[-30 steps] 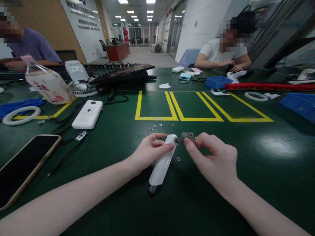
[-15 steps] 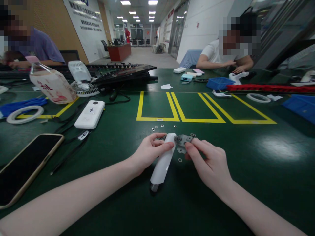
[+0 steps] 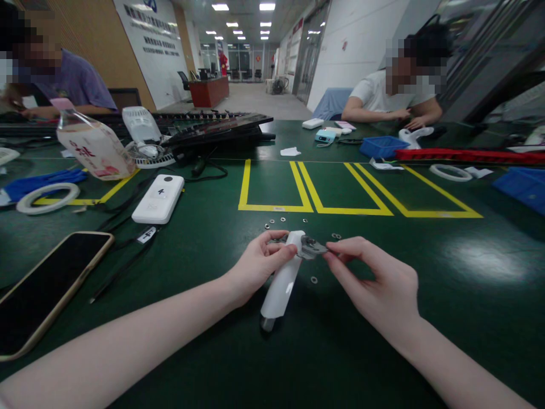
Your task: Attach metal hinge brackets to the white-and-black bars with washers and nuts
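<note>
My left hand (image 3: pixel 258 266) is closed around the upper end of a white cylindrical tool (image 3: pixel 281 282) that slants down toward me over the green table (image 3: pixel 426 318). My right hand (image 3: pixel 377 281) pinches the edge of a small grey metal part (image 3: pixel 312 247) lying flat against the tool's tip. Several small metal washers (image 3: pixel 314 279) lie loose on the table around both hands, one just below the part.
A phone (image 3: pixel 45 287) lies at the near left, a white power bank (image 3: pixel 158 198) and black cables behind it. A bottle (image 3: pixel 94 149), tape rings (image 3: pixel 41 198), blue bins (image 3: pixel 378 146) and a red tray (image 3: pixel 468 155) stand farther back. Two other people sit across the table.
My right hand has turned the grey metal part from upright to lying flat at the tool's tip and shifted its pinch to the part's right edge. My left hand has stayed on the tool.
</note>
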A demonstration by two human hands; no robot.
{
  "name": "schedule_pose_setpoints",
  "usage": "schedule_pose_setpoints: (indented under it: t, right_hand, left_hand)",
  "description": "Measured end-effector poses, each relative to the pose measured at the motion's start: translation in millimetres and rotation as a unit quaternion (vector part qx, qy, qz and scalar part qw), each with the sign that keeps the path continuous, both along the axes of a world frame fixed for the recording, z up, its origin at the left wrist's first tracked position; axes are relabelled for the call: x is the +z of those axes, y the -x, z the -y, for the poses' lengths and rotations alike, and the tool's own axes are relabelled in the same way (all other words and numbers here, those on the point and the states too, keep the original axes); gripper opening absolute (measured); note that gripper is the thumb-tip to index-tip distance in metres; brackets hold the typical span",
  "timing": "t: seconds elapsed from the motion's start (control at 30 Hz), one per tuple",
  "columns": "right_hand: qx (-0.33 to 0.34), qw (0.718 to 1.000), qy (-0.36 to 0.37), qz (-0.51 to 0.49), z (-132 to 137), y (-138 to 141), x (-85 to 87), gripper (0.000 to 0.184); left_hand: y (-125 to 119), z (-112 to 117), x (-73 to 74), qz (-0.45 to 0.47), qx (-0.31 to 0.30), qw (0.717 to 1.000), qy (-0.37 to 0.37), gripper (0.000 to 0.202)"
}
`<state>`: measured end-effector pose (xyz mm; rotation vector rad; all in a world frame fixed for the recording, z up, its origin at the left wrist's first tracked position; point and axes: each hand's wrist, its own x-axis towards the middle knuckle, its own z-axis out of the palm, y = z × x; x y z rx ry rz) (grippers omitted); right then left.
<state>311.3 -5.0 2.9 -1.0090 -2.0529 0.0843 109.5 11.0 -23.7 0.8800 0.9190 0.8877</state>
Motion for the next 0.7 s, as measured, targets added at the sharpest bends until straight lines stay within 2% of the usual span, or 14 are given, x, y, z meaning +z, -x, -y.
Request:
schedule_pose_setpoints:
  t: [0.27, 0.43, 0.53, 0.7]
  right_hand:
    - [0.013, 1.0, 0.019, -0.013, 5, 9, -0.2, 0.009]
    - [0.0, 0.999, 0.03, -0.045, 5, 13, -2.9, 0.013]
    - [0.017, 0.997, 0.045, -0.067, 4, 14, -5.1, 0.006]
    - [0.058, 0.99, 0.08, -0.097, 1, 14, -12.1, 0.002]
  left_hand:
    - [1, -1, 1.8, 0.011, -0.001, 1.0, 0.006, 0.067]
    - [1, -2, -2.5, 0.026, -0.007, 1.0, -0.003, 0.073]
    - [0, -1, -2.3, 0.025, 0.004, 1.0, -0.006, 0.072]
    - [-2, 1, 6.3, 0.021, 0.015, 1.0, 0.003, 0.069]
